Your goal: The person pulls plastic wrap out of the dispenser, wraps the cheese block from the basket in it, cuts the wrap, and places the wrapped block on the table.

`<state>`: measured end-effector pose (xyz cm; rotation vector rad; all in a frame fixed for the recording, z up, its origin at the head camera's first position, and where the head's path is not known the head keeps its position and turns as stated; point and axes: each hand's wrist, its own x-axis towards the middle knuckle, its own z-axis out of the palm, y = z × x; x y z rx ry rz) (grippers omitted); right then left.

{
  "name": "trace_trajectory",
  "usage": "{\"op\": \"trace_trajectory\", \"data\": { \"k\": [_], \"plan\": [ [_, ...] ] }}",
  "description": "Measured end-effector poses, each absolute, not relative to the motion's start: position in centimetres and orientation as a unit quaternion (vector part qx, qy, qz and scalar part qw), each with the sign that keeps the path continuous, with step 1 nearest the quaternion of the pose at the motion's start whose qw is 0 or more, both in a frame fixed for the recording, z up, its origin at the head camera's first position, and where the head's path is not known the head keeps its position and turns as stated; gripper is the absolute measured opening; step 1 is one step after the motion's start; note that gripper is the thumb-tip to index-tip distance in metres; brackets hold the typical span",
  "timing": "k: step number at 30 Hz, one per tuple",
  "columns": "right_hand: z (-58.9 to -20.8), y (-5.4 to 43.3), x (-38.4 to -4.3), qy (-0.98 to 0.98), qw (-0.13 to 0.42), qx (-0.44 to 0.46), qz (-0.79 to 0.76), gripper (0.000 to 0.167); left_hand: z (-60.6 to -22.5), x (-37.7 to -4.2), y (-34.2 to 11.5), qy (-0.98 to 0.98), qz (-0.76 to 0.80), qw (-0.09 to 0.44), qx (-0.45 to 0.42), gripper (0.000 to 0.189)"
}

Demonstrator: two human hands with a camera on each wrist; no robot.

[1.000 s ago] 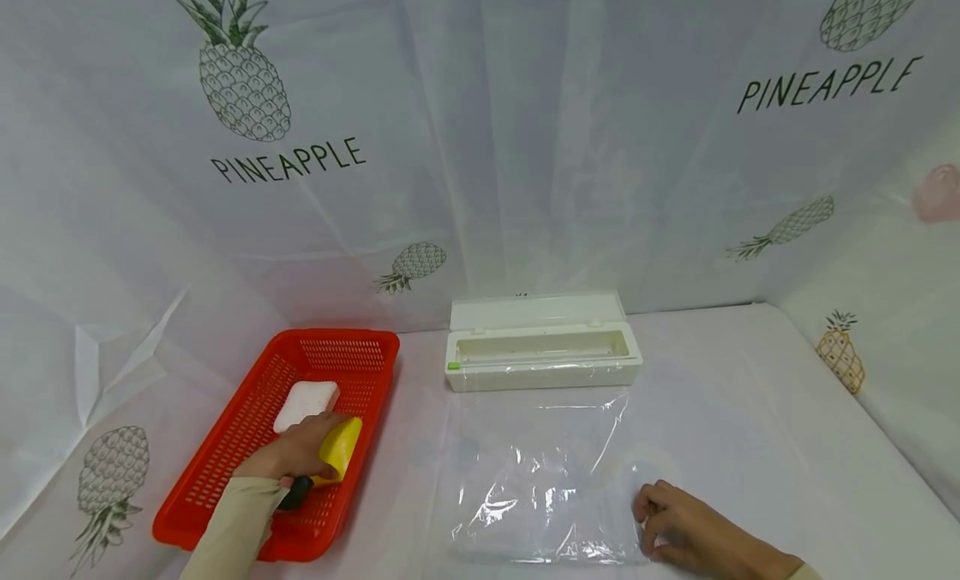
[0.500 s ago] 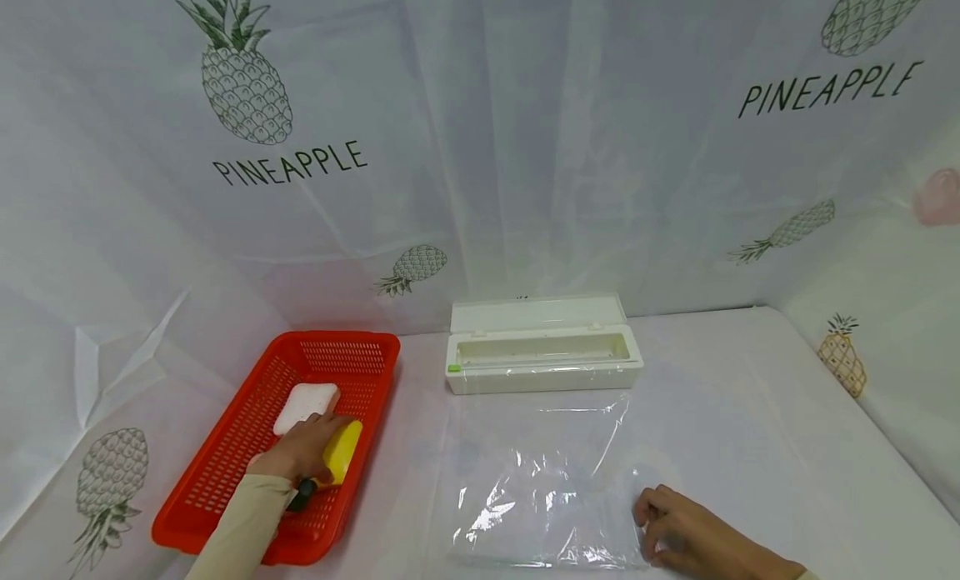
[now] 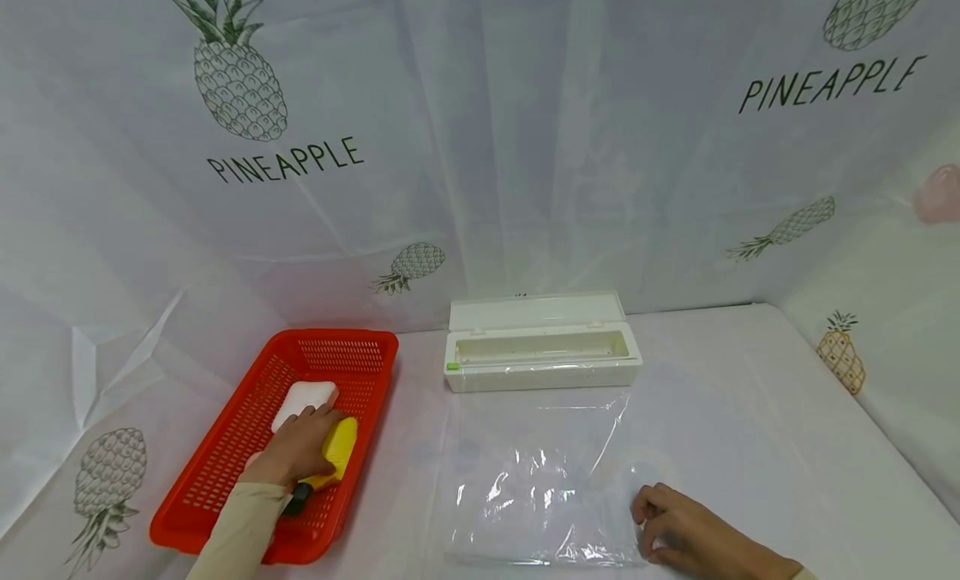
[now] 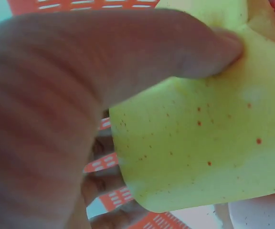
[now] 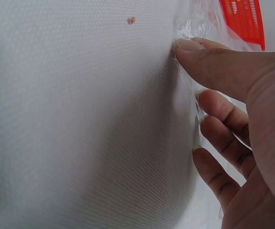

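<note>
My left hand reaches into the red basket and grips a smooth yellow piece with small red specks. In the left wrist view the thumb presses its near face, and fingers show beyond the far edge of the yellow piece. A white block lies by the fingertips, and a dark green thing lies under the wrist. My right hand pinches the right edge of a sheet of clear plastic wrap between thumb and forefinger, low over the table; its other fingers are bent.
Behind the sheet stands a white plastic wrap dispenser, lid raised, with a green slider at its left end. The wrap runs from its front edge. A pineapple-print cloth encloses the table.
The left hand has shifted slightly and its fingers now spread further over the yellow piece and towards the white block. The right hand and the wrap have stayed put.
</note>
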<state>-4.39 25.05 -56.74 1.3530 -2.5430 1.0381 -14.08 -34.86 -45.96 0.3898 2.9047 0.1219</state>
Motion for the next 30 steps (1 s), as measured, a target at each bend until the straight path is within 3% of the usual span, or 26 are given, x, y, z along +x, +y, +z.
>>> {"op": "trace_trajectory", "data": {
  "k": [10,18,24,30],
  "plan": [
    [-56.8,24.9,-4.5,-0.823,0.066,0.453,0.335,0.037,-44.6,-13.3,-35.9,0.986,0.014,-0.016,0.163,0.082],
    [-56.7,24.9,-4.6,-0.826,0.056,0.453,0.332,0.034,-40.8,-12.1,-36.0,0.985,0.043,-0.089,0.144,0.081],
    [-56.8,24.9,-4.7,-0.825,0.051,0.454,0.334,0.034,-37.8,-11.1,-33.8,0.973,0.079,-0.155,0.150,0.080],
    [-56.9,25.0,-4.5,-0.819,0.033,0.451,0.353,0.034,-37.7,-10.9,-29.8,0.957,0.099,-0.185,0.202,0.080]
  ]
}}
